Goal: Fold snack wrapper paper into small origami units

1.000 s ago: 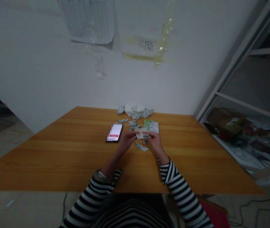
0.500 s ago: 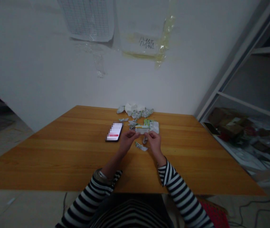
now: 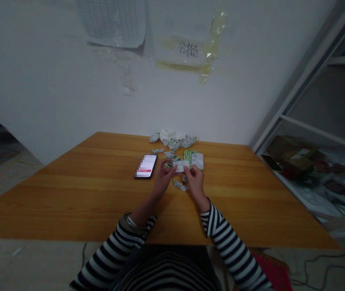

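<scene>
My left hand [image 3: 161, 178] and my right hand [image 3: 195, 181] pinch the two ends of a small white and green paper packet [image 3: 182, 166] just above the wooden table [image 3: 69, 194]. A torn scrap of packet [image 3: 180, 186] lies on the wood between my wrists. Right behind the held packet sits a flat stack of green and white packets [image 3: 194, 158].
A phone [image 3: 146, 166] with a lit screen lies left of my hands. A heap of crumpled wrappers [image 3: 174, 141] sits at the far edge by the white wall. A metal shelf [image 3: 312, 133] with cluttered goods stands at the right. Papers are taped on the wall.
Both hands have moved slightly away from me with the packet, and the packet has turned to lie flatter between my fingers. The phone and the piles have not moved.
</scene>
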Motion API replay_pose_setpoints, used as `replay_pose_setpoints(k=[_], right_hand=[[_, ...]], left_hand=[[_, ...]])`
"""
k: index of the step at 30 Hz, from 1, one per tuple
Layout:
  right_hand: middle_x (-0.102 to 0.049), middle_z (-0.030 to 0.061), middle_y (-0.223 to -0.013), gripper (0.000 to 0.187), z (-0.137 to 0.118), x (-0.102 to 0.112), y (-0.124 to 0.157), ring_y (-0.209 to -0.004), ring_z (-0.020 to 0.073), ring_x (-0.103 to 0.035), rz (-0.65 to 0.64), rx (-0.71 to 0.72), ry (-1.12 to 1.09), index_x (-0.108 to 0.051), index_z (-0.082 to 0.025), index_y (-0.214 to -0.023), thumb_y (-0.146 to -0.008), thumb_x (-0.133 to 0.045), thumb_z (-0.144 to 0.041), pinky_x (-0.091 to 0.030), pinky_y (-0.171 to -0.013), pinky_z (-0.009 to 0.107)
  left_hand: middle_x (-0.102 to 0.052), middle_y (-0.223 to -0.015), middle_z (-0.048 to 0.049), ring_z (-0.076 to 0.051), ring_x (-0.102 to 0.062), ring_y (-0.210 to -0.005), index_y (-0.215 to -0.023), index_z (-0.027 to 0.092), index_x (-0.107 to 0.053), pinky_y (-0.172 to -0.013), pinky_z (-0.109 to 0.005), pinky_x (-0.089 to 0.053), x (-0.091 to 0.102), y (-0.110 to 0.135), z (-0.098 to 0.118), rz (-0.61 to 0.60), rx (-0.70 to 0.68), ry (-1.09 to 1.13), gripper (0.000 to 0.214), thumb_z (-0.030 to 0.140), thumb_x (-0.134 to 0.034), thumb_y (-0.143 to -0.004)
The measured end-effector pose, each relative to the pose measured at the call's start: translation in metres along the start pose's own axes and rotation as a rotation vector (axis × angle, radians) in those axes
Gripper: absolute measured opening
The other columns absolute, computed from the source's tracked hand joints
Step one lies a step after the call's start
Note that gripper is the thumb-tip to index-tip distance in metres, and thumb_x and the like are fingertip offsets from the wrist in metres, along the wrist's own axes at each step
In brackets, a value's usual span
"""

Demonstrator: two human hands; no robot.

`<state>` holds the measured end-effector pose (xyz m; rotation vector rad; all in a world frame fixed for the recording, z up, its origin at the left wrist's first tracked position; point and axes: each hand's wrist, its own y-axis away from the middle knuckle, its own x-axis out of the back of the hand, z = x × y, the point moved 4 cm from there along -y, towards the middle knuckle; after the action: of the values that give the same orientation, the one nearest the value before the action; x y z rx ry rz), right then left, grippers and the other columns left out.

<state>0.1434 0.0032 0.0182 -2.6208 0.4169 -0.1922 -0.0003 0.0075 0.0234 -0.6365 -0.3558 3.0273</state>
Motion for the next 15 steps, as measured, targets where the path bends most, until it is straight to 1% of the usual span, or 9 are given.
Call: replay_pose_setpoints(k=[2, 3, 5, 7, 11, 15], right_hand=[[-0.034, -0.0077, -0.054, 0.038, -0.001, 0.000, 0.000, -0.051, 0.0095, -0.033, 0.003, 0.006, 0.008, -0.042, -0.020, -0.058, -0.082, -0.059, -0.043, -0.026, -0.049, 0.022], [-0.033, -0.0078, -0.054, 0.038, -0.002, 0.001, 0.000, -0.051, 0.0095, -0.032, 0.005, 0.009, 0.017, -0.041, -0.020, -0.058, -0.082, -0.059, -0.043, -0.026, -0.049, 0.022], [-0.032, -0.0079, -0.054, 0.039, -0.003, 0.001, 0.000, -0.051, 0.0096, -0.032, 0.000, 0.017, 0.038, -0.040, -0.021, -0.058, -0.083, -0.059, -0.043, -0.026, -0.049, 0.022], [-0.032, -0.0078, -0.054, 0.038, -0.004, 0.001, 0.000, -0.052, 0.0097, -0.033, -0.013, 0.030, 0.051, -0.039, -0.021, -0.059, -0.083, -0.059, -0.042, -0.026, -0.050, 0.022], [-0.033, -0.0074, -0.056, 0.036, -0.005, 0.002, 0.000, -0.053, 0.0099, -0.035, -0.044, 0.057, 0.070, -0.040, -0.021, -0.060, -0.085, -0.057, -0.041, -0.026, -0.050, 0.022], [-0.035, -0.0071, -0.056, 0.034, -0.004, 0.002, -0.001, -0.053, 0.0102, -0.036, -0.071, 0.063, 0.084, -0.042, -0.020, -0.062, -0.086, -0.056, -0.040, -0.027, -0.051, 0.022]], left_hand=[[-0.073, -0.076, -0.0017, -0.021, -0.071, -0.073, -0.118, 0.018, -0.055, -0.080, -0.043, -0.059, 0.000, -0.001, -0.002, -0.016, 0.016, -0.013, 0.057, 0.038, -0.078, -0.069], [-0.074, -0.079, -0.0030, -0.022, -0.071, -0.076, -0.117, 0.016, -0.058, -0.081, -0.043, -0.059, 0.001, -0.001, -0.003, -0.011, 0.020, -0.016, 0.056, 0.039, -0.077, -0.069], [-0.074, -0.087, -0.0053, -0.024, -0.071, -0.083, -0.107, 0.013, -0.065, -0.083, -0.044, -0.058, 0.003, -0.002, -0.006, 0.011, 0.025, -0.013, 0.049, 0.041, -0.078, -0.068], [-0.074, -0.094, -0.0068, -0.025, -0.070, -0.089, -0.098, 0.012, -0.068, -0.085, -0.044, -0.058, 0.004, -0.003, -0.009, 0.012, 0.032, -0.002, 0.043, 0.042, -0.078, -0.068], [-0.073, -0.101, -0.0076, -0.025, -0.068, -0.094, -0.099, 0.012, -0.070, -0.090, -0.043, -0.055, 0.002, -0.003, -0.011, -0.064, 0.058, 0.001, 0.040, 0.041, -0.075, -0.071], [-0.073, -0.101, -0.0079, -0.024, -0.068, -0.094, -0.101, 0.013, -0.070, -0.093, -0.042, -0.053, 0.002, -0.003, -0.010, -0.082, 0.074, -0.007, 0.039, 0.041, -0.074, -0.074]])
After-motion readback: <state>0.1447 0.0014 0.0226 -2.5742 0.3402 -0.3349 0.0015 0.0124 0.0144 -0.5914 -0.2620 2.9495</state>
